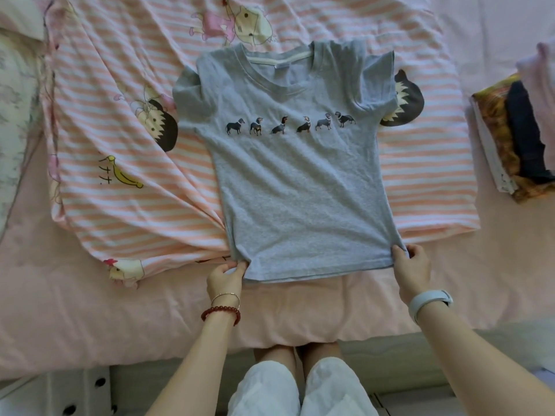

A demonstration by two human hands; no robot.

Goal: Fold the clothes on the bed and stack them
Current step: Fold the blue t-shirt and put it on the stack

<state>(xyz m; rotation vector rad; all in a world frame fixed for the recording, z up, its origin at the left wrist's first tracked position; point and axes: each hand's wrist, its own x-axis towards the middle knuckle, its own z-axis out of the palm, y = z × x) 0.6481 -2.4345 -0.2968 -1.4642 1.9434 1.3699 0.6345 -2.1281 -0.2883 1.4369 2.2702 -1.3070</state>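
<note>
A grey T-shirt (294,181) with a row of small dogs printed across the chest lies spread out, front up, on the bed, collar pointing away from me. My left hand (225,277) pinches the hem's left corner. My right hand (412,265) pinches the hem's right corner. Both sleeves lie flat at the top sides. A stack of folded clothes (516,136), dark and orange-patterned, sits on the right of the bed.
A pink-and-white striped quilt (126,163) with cartoon prints lies under and left of the shirt. The pink bedsheet (75,310) covers the near part of the bed. My knees in white shorts (300,385) are at the bed's front edge.
</note>
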